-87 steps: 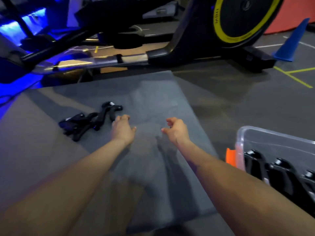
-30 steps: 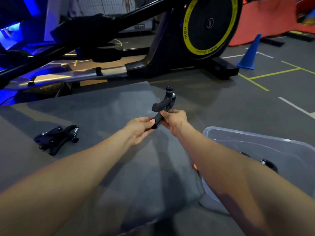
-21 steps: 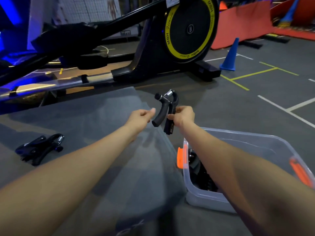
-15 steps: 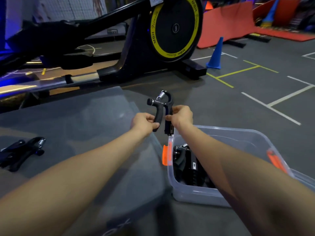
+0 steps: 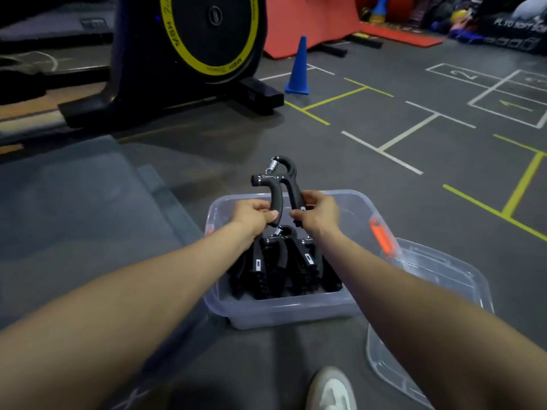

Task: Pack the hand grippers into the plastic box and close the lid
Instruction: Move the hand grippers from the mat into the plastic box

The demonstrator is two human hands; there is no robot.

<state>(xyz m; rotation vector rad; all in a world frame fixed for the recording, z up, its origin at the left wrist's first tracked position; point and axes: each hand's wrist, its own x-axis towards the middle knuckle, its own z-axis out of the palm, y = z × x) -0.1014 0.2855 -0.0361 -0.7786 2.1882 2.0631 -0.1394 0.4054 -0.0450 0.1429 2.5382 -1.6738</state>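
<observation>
1. Both hands, left hand point(image 5: 251, 214) and right hand point(image 5: 318, 213), have fingers clamped on one hand gripper point(image 5: 279, 184), held just above the plastic box point(image 5: 284, 310).
2. More hand grippers point(image 5: 281, 264) are packed inside the box; the lid point(image 5: 438, 279) lies beside it.

A black exercise machine point(image 5: 165, 54) with a yellow-ringed wheel stands on the grey floor point(image 5: 384, 179), a blue cone point(image 5: 298, 68) beside it, red mats point(image 5: 310, 22) behind.

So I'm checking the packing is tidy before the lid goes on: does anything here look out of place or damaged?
Nothing stands out. The packed hand grippers sit in a neat row inside the plastic box, the lid lies beside it, and both hands hold one more hand gripper upright above the box, no damage showing.
</observation>
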